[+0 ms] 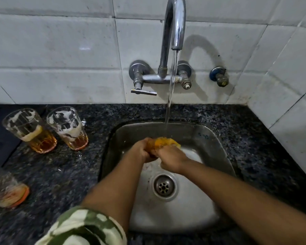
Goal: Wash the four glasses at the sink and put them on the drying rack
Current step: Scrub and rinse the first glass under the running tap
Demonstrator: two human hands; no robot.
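Over the steel sink (pixel 210 138), both of my hands meet under the running water. My left hand (pixel 142 150) grips an amber-tinted glass (pixel 151 144), mostly hidden by fingers. My right hand (pixel 171 160) presses a yellow sponge (pixel 168 141) against the glass's far end. Two foamy glasses with amber bases stand upright on the counter to the left, one (pixel 29 129) farther left and one (pixel 67 127) closer to the sink. A third glass (pixel 7 190), blurred, sits at the left edge and seems to lean over.
The chrome tap (pixel 175 23) on the tiled wall pours a stream of water (pixel 170 96) onto the sponge. The drain (pixel 164 187) lies below my wrists. Black speckled granite counter (pixel 254 138) surrounds the basin. No drying rack shows in this view.
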